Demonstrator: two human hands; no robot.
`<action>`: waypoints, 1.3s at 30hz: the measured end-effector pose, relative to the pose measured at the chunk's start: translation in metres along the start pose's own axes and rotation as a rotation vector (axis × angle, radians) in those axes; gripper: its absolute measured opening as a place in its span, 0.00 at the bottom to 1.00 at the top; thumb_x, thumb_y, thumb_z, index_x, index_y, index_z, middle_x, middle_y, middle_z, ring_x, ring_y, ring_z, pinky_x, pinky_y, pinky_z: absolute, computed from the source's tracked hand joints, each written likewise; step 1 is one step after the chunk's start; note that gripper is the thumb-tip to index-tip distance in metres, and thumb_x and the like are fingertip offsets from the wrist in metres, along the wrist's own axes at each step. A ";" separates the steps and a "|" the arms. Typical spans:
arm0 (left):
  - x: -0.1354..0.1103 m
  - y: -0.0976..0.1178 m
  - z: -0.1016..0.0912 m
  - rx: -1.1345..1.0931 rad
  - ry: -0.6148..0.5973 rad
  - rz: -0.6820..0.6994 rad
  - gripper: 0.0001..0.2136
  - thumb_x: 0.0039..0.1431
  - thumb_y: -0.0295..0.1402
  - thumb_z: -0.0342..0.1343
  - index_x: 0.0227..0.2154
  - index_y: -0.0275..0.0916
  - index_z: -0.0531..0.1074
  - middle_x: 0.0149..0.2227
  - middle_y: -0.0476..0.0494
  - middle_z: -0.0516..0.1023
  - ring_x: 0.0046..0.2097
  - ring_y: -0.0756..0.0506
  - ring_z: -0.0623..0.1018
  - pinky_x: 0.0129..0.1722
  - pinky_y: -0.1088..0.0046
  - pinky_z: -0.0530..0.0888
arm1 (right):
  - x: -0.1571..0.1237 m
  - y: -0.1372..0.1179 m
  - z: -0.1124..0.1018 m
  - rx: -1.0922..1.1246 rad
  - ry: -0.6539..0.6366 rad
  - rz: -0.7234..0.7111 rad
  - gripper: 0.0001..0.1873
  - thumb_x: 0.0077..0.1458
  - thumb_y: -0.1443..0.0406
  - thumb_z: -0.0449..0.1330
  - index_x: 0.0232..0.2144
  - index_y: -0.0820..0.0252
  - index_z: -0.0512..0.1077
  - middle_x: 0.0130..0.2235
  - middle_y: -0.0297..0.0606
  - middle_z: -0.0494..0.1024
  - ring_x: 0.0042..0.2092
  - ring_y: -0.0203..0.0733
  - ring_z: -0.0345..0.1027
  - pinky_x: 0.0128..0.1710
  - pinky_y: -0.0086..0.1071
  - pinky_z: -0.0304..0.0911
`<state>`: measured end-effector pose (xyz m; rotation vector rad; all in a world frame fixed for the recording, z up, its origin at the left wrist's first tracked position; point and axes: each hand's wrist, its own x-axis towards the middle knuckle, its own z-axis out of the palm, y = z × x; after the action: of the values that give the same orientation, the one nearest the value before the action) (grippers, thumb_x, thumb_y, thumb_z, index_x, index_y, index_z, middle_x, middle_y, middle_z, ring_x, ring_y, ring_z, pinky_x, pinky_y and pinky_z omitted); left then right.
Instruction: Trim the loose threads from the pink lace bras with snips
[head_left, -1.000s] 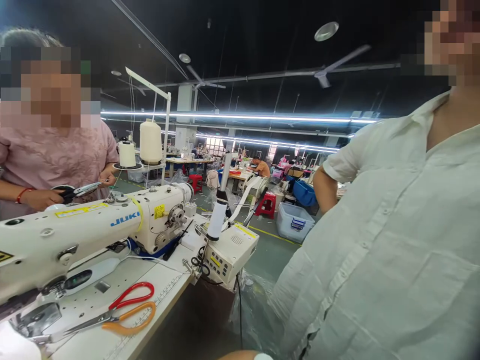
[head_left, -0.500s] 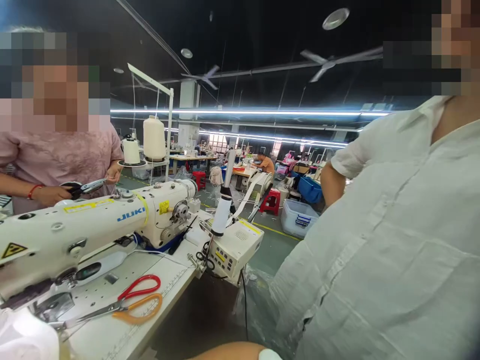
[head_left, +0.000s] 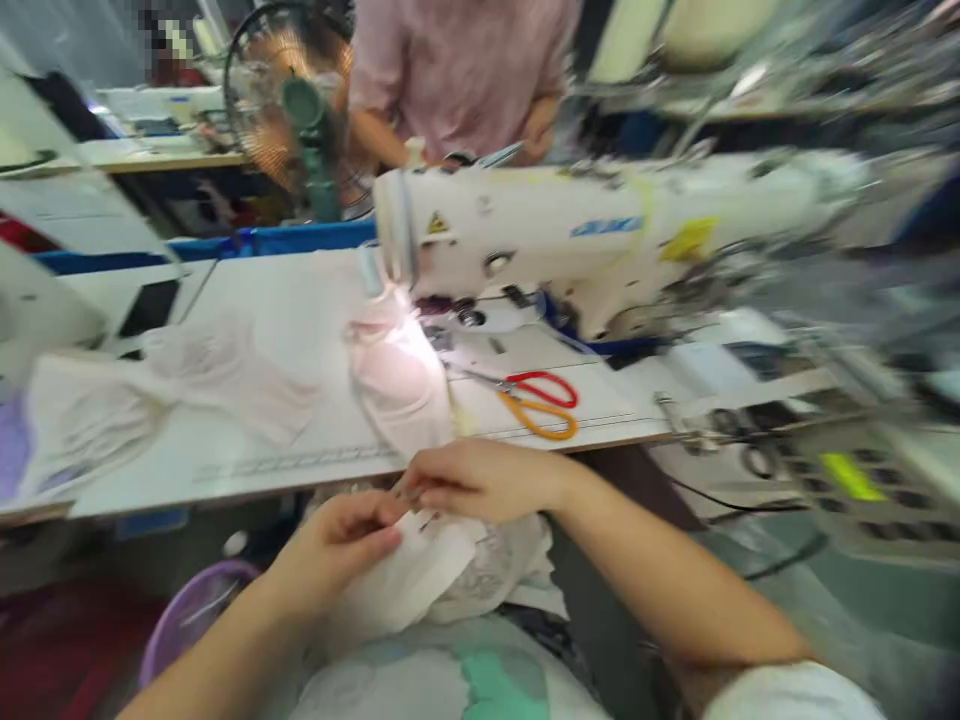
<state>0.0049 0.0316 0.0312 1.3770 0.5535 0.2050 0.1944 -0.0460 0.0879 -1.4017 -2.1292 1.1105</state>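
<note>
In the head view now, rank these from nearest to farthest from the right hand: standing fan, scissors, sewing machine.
From the right hand:
1. Scissors: on the table, just beyond it and slightly right.
2. Sewing machine: behind the scissors.
3. Standing fan: back left, beyond the table.

Sewing machine [head_left: 525, 215] is set along the back of the desk [head_left: 292, 290]; co-worker [head_left: 465, 70] is seen behind it, fan [head_left: 304, 105] behind left. Cupped garment [head_left: 401, 385] is laid at the machine's left end, scissors [head_left: 507, 386] just right of it. More garments [head_left: 202, 360] are spread on the desk's left. Control box [head_left: 855, 490] is placed far right. Lap garment [head_left: 450, 575] is held before the desk's front edge, between left fingers [head_left: 373, 512] and right fingers [head_left: 442, 470].
</note>
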 end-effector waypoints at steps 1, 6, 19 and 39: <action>-0.013 -0.003 -0.004 -0.045 -0.001 -0.023 0.14 0.49 0.40 0.63 0.22 0.33 0.71 0.27 0.48 0.72 0.30 0.51 0.70 0.30 0.76 0.67 | 0.005 0.008 0.000 0.004 0.013 -0.015 0.12 0.58 0.68 0.52 0.41 0.66 0.72 0.37 0.40 0.77 0.37 0.40 0.69 0.35 0.30 0.62; -0.020 -0.009 -0.009 -0.243 0.024 -0.056 0.12 0.46 0.38 0.65 0.21 0.33 0.72 0.30 0.43 0.75 0.30 0.51 0.70 0.28 0.77 0.64 | 0.011 0.019 0.003 0.130 0.036 -0.015 0.10 0.53 0.70 0.52 0.35 0.61 0.73 0.32 0.35 0.77 0.32 0.36 0.67 0.30 0.27 0.59; -0.013 -0.009 -0.007 -0.200 0.061 -0.114 0.11 0.45 0.34 0.66 0.21 0.33 0.71 0.23 0.50 0.67 0.27 0.54 0.64 0.27 0.78 0.58 | 0.019 0.012 0.008 0.094 -0.019 0.132 0.14 0.57 0.58 0.51 0.28 0.58 0.72 0.29 0.34 0.75 0.30 0.37 0.66 0.26 0.28 0.55; -0.009 0.000 -0.003 -0.210 0.073 -0.127 0.14 0.42 0.37 0.68 0.26 0.34 0.71 0.25 0.50 0.69 0.27 0.55 0.65 0.27 0.79 0.60 | 0.026 0.007 0.003 -0.033 -0.035 0.068 0.09 0.50 0.66 0.53 0.20 0.59 0.65 0.24 0.34 0.72 0.26 0.35 0.60 0.22 0.28 0.51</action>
<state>-0.0045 0.0301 0.0330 1.1303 0.6593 0.2049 0.1854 -0.0230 0.0775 -1.4899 -2.1475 1.1382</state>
